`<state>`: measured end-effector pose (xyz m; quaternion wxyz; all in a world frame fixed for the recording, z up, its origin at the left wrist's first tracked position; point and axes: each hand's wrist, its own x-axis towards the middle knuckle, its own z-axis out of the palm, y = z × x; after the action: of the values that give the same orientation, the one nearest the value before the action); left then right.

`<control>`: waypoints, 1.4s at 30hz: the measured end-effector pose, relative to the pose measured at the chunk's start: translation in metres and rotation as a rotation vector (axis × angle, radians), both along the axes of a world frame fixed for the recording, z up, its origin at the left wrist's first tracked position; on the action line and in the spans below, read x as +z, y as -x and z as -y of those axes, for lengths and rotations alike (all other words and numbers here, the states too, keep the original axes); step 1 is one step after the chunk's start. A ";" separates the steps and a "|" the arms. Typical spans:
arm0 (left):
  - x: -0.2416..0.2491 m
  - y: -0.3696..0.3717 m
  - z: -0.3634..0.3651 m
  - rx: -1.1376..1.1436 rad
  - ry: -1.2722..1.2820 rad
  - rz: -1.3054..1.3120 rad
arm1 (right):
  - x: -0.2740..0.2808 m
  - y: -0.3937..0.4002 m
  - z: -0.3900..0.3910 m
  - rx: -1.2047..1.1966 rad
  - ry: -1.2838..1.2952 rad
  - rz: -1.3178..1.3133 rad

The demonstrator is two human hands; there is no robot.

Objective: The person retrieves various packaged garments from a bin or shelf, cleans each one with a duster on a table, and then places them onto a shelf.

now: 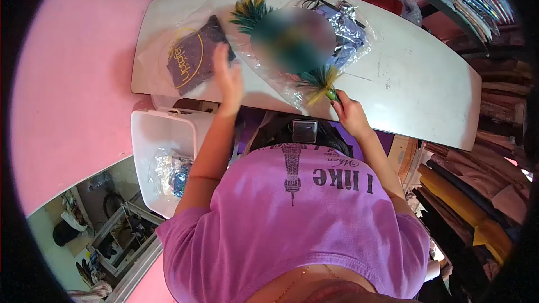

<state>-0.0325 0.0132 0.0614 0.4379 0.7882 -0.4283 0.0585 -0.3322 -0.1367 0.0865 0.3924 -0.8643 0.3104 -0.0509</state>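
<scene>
Gripping, right hand (349,113): clenched around a green handle (332,95) at the near edge of the white worktop (412,87).
Feathery tuft (321,83): green and yellow, spreading from the handle over clear plastic.
Left hand (227,81): released, fingers extended and motion-blurred, beside the dark packet; contact with it cannot be told.
Dark packet (193,59): yellow circle and lettering on its face, in a clear wrapper on the worktop's left part.
Second tuft (251,14): green and yellow, farther back, between the dark packet and the clear bag's lilac contents.
Clear bag (364,33): lying on the worktop, lilac contents (351,31) inside; a blurred oval hides its middle.
White bin (147,157): below the worktop's left end, clear plastic packages (168,171) inside.
Fabrics (469,191): stacked at right, brown, mustard and dark.
</scene>
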 end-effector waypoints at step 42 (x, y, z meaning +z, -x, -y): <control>-0.067 0.032 0.036 -0.014 -0.667 0.279 | -0.043 0.068 0.058 -0.150 0.366 -0.023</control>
<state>-0.0650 -0.0230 -0.0059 0.0944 0.8692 -0.4849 0.0196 -0.4003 -0.1943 0.0437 0.2203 -0.8962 0.3640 -0.1260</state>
